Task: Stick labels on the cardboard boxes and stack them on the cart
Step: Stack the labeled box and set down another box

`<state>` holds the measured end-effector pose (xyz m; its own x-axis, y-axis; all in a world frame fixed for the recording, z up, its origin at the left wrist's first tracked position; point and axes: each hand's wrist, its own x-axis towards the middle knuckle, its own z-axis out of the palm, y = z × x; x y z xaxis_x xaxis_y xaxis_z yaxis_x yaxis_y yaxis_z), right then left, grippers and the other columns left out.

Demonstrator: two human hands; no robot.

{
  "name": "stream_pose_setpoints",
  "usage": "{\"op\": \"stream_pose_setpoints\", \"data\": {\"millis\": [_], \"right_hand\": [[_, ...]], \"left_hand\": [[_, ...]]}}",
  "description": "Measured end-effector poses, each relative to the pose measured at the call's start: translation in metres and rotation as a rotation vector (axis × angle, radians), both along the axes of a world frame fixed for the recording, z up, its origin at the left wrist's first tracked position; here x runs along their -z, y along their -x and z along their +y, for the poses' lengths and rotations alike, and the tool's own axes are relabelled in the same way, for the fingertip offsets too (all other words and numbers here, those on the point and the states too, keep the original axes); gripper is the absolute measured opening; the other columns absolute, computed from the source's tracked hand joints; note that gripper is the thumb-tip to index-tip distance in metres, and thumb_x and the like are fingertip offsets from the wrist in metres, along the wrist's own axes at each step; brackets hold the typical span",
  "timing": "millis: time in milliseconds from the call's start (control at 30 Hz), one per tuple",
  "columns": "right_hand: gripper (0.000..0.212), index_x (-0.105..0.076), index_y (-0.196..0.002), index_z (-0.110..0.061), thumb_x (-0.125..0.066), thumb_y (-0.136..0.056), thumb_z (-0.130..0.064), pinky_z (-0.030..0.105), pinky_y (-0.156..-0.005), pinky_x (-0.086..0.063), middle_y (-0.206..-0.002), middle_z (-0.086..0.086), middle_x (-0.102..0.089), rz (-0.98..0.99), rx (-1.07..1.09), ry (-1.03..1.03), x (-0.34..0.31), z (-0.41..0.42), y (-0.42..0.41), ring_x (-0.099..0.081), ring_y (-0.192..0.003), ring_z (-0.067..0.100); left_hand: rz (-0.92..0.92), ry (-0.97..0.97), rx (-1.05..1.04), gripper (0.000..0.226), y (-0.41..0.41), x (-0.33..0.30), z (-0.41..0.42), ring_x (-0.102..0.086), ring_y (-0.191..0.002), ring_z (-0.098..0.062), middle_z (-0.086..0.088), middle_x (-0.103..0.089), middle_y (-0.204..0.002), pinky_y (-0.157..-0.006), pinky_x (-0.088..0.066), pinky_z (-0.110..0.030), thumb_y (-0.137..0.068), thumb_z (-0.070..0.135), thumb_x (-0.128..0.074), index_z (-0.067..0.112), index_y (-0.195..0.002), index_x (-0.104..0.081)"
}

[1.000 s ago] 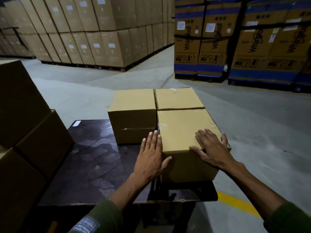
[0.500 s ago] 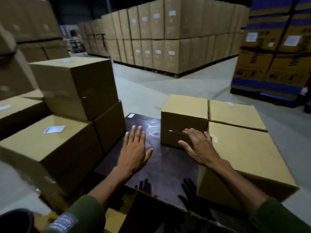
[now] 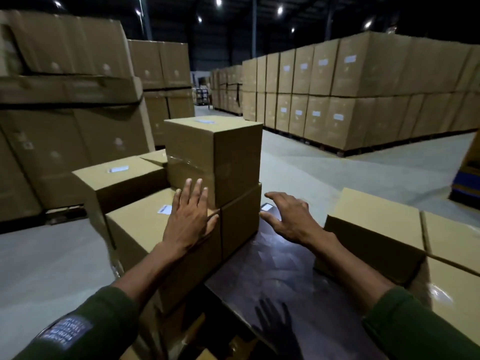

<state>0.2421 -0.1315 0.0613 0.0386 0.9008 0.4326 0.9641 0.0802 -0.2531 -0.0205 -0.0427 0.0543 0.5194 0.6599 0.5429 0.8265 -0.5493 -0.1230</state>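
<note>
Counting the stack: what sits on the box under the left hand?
One upper box sits on the lower box, beside a white label. The left hand lies flat there. Whatever is beneath that upper box is hidden.

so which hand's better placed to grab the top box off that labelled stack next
Left, probably. The left hand is open and already up against the top box on the stack, fingers spread by its near face. The right hand hangs open over the dark cart deck, apart from that box, so it would need to reach across.
</note>
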Motion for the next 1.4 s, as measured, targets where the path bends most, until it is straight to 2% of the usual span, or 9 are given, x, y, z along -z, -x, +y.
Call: {"op": "stream_pose_setpoints", "data": {"millis": [133, 333, 467, 600, 800, 967, 1067, 1200, 1400], "right_hand": [[0.058, -0.039, -0.146, -0.026, -0.051, -0.096, -0.053, 0.051, -0.11, -0.032, -0.15, -0.001, -0.046, -0.033, -0.013, -0.021, -0.019, 0.048, 0.011, -0.044, -0.136, 0.021], [0.062, -0.035, -0.148, -0.026, -0.058, -0.094, -0.045, 0.048, -0.106, -0.034, -0.152, 0.0, -0.042, -0.118, 0.038, -0.013, -0.047, 0.117, 0.0, -0.043, -0.136, 0.021], [0.078, -0.025, -0.153, -0.028, -0.068, -0.089, -0.041, 0.052, -0.108, -0.032, -0.158, 0.0, -0.033, -0.15, 0.078, -0.011, -0.073, 0.149, -0.02, -0.034, -0.143, 0.024], [0.097, -0.014, -0.156, -0.031, -0.076, -0.083, -0.041, 0.06, -0.108, -0.03, -0.165, -0.002, -0.015, -0.156, 0.067, 0.015, -0.098, 0.177, -0.039, -0.02, -0.149, 0.025], [0.115, -0.005, -0.156, -0.036, -0.083, -0.072, -0.046, 0.068, -0.106, -0.029, -0.166, -0.008, 0.002, -0.179, -0.061, 0.021, -0.121, 0.237, -0.064, -0.007, -0.152, 0.027], [0.117, -0.005, -0.155, -0.044, -0.084, -0.068, -0.053, 0.074, -0.106, -0.025, -0.164, -0.015, 0.007, -0.201, -0.214, 0.075, -0.131, 0.285, -0.078, 0.002, -0.152, 0.024], [0.113, -0.01, -0.151, -0.052, -0.083, -0.066, -0.059, 0.077, -0.107, -0.018, -0.164, -0.017, 0.002, -0.164, -0.295, 0.111, -0.132, 0.305, -0.09, 0.005, -0.152, 0.023], [0.104, -0.028, -0.15, -0.046, -0.082, -0.063, -0.062, 0.066, -0.114, -0.023, -0.161, -0.004, -0.025, -0.098, -0.417, 0.054, -0.13, 0.317, -0.098, -0.013, -0.148, 0.028], [0.092, -0.047, -0.146, -0.028, -0.079, -0.066, -0.061, 0.056, -0.108, -0.039, -0.15, 0.001, -0.046, 0.014, -0.475, -0.117, -0.119, 0.307, -0.105, -0.033, -0.137, 0.026]], "left_hand": [[-0.025, -0.027, -0.001, 0.076, 0.007, -0.018, 0.052, -0.003, -0.151, -0.036, -0.019, -0.015, -0.162, -0.12, -0.012, -0.053, -0.095, 0.05, -0.049, 0.003, -0.151, -0.028], [-0.095, -0.095, 0.079, 0.084, -0.014, -0.05, 0.115, 0.002, -0.151, -0.036, -0.018, -0.007, -0.163, -0.121, -0.011, -0.055, -0.093, 0.051, -0.05, 0.004, -0.154, -0.016], [-0.086, -0.144, 0.113, 0.088, -0.041, -0.081, 0.138, 0.005, -0.15, -0.037, -0.017, 0.0, -0.164, -0.119, -0.01, -0.061, -0.092, 0.056, -0.048, 0.008, -0.155, -0.01], [-0.03, -0.162, 0.088, 0.086, -0.063, -0.108, 0.143, 0.011, -0.15, -0.036, -0.014, 0.006, -0.164, -0.11, -0.006, -0.075, -0.092, 0.059, -0.044, 0.012, -0.155, -0.008], [0.087, -0.072, -0.065, 0.089, -0.093, -0.129, 0.154, -0.011, -0.15, -0.035, -0.014, -0.017, -0.161, -0.1, -0.01, -0.085, -0.094, 0.058, -0.049, 0.008, -0.154, -0.007], [0.121, -0.047, -0.177, 0.074, -0.102, -0.131, 0.15, -0.033, -0.141, -0.032, -0.012, -0.039, -0.147, -0.098, -0.016, -0.085, -0.092, 0.052, -0.057, 0.009, -0.145, -0.028], [0.087, 0.036, -0.209, 0.068, -0.111, -0.136, 0.145, -0.034, -0.138, -0.032, -0.011, -0.041, -0.143, -0.098, -0.026, -0.081, -0.09, 0.049, -0.063, 0.012, -0.139, -0.033], [-0.031, 0.118, -0.197, 0.068, -0.117, -0.135, 0.149, -0.032, -0.137, -0.033, -0.013, -0.042, -0.139, -0.09, -0.052, -0.055, -0.085, 0.041, -0.073, 0.013, -0.132, -0.032], [-0.022, 0.035, -0.232, 0.073, -0.127, -0.126, 0.144, -0.022, -0.145, -0.034, -0.014, -0.036, -0.15, -0.09, -0.054, -0.048, -0.087, 0.034, -0.072, 0.008, -0.142, -0.032]]}}
